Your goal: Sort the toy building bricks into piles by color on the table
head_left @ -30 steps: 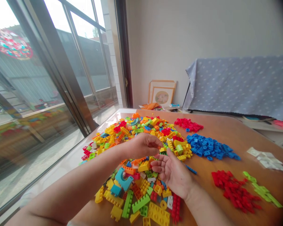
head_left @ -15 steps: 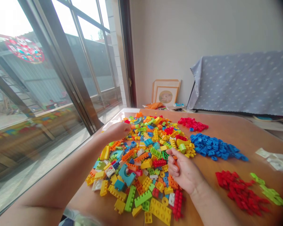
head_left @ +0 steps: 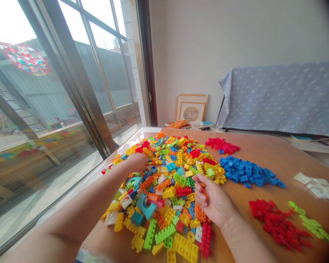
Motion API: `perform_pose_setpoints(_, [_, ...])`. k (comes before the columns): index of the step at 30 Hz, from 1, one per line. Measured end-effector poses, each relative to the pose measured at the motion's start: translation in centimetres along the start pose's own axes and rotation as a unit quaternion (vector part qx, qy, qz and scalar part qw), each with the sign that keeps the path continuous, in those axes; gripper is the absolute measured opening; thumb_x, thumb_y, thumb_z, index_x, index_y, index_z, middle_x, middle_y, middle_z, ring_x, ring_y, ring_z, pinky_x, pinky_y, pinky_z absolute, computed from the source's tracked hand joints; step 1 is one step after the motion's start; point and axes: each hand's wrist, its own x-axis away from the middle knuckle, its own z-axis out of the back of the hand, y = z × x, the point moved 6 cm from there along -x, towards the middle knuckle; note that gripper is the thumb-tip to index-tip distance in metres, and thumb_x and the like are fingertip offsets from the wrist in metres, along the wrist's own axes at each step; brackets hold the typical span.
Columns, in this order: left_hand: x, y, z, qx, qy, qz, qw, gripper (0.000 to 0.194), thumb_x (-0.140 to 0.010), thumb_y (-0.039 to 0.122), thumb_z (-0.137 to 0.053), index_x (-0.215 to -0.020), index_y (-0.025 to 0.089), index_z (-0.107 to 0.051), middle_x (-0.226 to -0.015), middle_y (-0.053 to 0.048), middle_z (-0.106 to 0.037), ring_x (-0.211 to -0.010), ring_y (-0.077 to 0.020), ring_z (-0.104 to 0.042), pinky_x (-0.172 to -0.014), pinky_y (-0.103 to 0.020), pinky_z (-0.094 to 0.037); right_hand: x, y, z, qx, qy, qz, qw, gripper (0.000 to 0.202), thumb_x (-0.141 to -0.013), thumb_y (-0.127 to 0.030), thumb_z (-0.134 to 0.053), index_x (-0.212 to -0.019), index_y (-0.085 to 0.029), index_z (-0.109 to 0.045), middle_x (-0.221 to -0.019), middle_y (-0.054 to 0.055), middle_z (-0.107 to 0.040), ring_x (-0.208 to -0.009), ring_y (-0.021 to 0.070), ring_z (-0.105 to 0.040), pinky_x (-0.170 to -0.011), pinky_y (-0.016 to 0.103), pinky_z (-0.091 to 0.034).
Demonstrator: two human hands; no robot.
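Observation:
A large mixed heap of toy building blocks [head_left: 168,191] in yellow, orange, green, red and blue covers the middle of the wooden table. My left hand [head_left: 138,161] reaches down into the far left side of this heap; its fingertips are hidden, so I cannot tell what they touch. Over the heap's right side, my right hand [head_left: 214,200] is curled closed, with an orange block [head_left: 204,191] showing between its fingers. Close to its fingertips lies a green block [head_left: 191,181]. A teal arch block [head_left: 146,207] lies between my forearms.
Sorted piles lie on the right: red pieces [head_left: 222,145] at the back, blue pieces [head_left: 249,171], more red pieces [head_left: 278,223] in front, light green pieces [head_left: 312,223] and white pieces [head_left: 318,186]. A glass window [head_left: 112,84] borders the table on the left.
My left hand has drawn slightly nearer and left, uncovering red and yellow blocks behind it. My right hand keeps its place and its orange block.

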Motion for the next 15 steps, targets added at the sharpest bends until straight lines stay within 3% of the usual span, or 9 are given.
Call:
perform_pose_setpoints(7, [1.2, 0.8, 1.5, 0.046, 0.031, -0.021, 0.998, 0.013, -0.073, 0.028, -0.061, -0.079, 0.018, -0.066, -0.070, -0.004, -0.060, -0.061, -0.0173, -0.051, -0.060, -0.029, -0.036, -0.2, 0.0, 0.3, 0.003, 0.007, 0.012, 1.000, 0.023, -0.086, -0.037, -0.074, -0.090, -0.015, -0.068, -0.064, -0.004, -0.052, -0.043, 0.0036, -0.036, -0.037, 0.017, -0.025])
perform_pose_setpoints(10, [2.5, 1.7, 2.6, 0.113, 0.034, -0.070, 0.991, 0.018, -0.073, 0.022, -0.057, -0.088, 0.019, -0.067, -0.077, -0.001, -0.064, -0.066, -0.0147, -0.054, -0.058, -0.025, -0.036, -0.3, 0.0, 0.3, 0.006, 0.011, 0.016, 1.000, 0.024, -0.084, -0.038, -0.076, -0.089, -0.016, -0.068, -0.063, -0.004, -0.052, -0.043, 0.0040, -0.036, -0.036, 0.017, -0.024])
perform_pose_setpoints(15, [6.3, 5.0, 2.8, 0.205, -0.084, -0.184, 0.958, 0.021, -0.075, 0.024, -0.063, -0.093, 0.021, -0.074, -0.074, 0.002, -0.066, -0.063, -0.0123, -0.056, -0.056, -0.022, -0.038, -0.3, -0.1, 0.4, 0.022, 0.022, 0.026, 0.999, 0.027, -0.081, -0.040, -0.078, -0.089, -0.016, -0.068, -0.063, -0.005, -0.052, -0.042, 0.0039, -0.036, -0.036, 0.018, -0.024])
